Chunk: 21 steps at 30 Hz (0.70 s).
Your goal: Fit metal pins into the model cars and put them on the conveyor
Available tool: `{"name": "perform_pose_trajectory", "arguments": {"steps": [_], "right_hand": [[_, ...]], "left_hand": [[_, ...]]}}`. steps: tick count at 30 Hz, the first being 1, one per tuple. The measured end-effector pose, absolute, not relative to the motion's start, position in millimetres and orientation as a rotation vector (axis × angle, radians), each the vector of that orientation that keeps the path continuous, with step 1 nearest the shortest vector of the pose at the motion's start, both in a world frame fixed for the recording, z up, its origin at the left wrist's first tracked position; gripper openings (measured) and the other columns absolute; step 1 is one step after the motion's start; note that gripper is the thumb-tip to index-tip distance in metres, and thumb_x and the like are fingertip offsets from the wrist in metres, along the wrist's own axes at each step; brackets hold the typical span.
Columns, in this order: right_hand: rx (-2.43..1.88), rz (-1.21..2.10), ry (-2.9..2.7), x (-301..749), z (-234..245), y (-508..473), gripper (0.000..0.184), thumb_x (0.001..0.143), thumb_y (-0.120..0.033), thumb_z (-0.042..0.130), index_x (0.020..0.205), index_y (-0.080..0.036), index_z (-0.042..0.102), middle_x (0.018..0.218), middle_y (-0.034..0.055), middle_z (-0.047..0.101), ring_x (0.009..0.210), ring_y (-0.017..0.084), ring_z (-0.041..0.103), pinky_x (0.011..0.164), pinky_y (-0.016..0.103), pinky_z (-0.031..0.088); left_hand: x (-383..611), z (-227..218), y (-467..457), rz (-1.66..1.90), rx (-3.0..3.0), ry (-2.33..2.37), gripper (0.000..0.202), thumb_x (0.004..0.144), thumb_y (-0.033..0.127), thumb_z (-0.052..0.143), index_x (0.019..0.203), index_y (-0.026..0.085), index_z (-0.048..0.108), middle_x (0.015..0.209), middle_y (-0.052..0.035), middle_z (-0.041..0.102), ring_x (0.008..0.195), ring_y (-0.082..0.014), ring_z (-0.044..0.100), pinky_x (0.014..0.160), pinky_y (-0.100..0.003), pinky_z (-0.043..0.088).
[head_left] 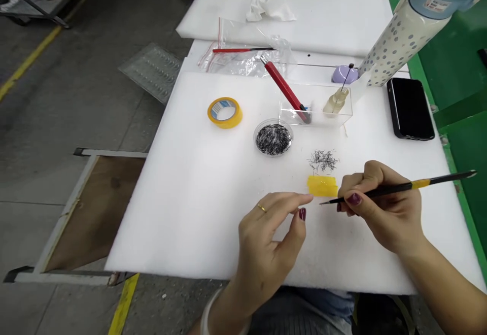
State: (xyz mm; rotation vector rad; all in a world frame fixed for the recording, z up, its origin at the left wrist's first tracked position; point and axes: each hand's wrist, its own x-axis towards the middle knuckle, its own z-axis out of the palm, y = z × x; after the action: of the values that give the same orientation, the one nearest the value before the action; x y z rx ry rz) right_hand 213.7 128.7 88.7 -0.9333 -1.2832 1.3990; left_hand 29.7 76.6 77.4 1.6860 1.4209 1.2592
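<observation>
My right hand (382, 205) is closed round a thin black brush (395, 188) with a yellow band, its fine tip pointing left just below a small yellow piece of tape (322, 186) on the white foam sheet (198, 208). My left hand (272, 238) hovers beside the tape's left edge, index finger and thumb apart, nothing held. A loose heap of short black fibres (323, 160) lies just behind the tape. A round clear dish (273, 138) full of the same black fibres stands further back left.
A yellow tape roll (224, 112) lies at back left. A clear box (315, 104) holds a red-handled tool (285, 90) and a small bottle (336, 101). A black phone (410, 108) lies at right, a dotted cylinder (399, 38) behind it, plastic bags (247, 53) and crumpled tissue (268, 2) at back.
</observation>
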Motion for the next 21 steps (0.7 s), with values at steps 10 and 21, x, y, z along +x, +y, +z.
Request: {"name": "perform_pose_trajectory", "arguments": {"steps": [10, 21], "right_hand": [[-0.938, 1.423, -1.33, 216.0, 88.6, 127.4, 0.02, 0.088, -0.032, 0.081, 0.076, -0.026, 0.067, 0.064, -0.0016, 0.066, 0.055, 0.014, 0.061, 0.048, 0.028, 0.051], [-0.984, 1.384, -1.314, 218.7, 88.8, 128.2, 0.026, 0.085, -0.038, 0.084, 0.074, -0.026, 0.064, 0.063, -0.0013, 0.067, 0.053, 0.014, 0.062, 0.042, 0.027, 0.047]], "left_hand": [[30.7, 72.1, 73.6, 1.312, 1.698, 1.339, 0.027, 0.094, 0.004, 0.058, 0.106, 0.02, 0.075, 0.098, -0.001, 0.079, 0.089, -0.0121, 0.074, 0.08, -0.024, 0.064], [27.1, 71.5, 73.4, 1.316, 1.744, 1.359, 0.025, 0.096, 0.005, 0.058, 0.111, 0.021, 0.071, 0.103, 0.0009, 0.074, 0.094, -0.0085, 0.07, 0.085, -0.02, 0.058]]}}
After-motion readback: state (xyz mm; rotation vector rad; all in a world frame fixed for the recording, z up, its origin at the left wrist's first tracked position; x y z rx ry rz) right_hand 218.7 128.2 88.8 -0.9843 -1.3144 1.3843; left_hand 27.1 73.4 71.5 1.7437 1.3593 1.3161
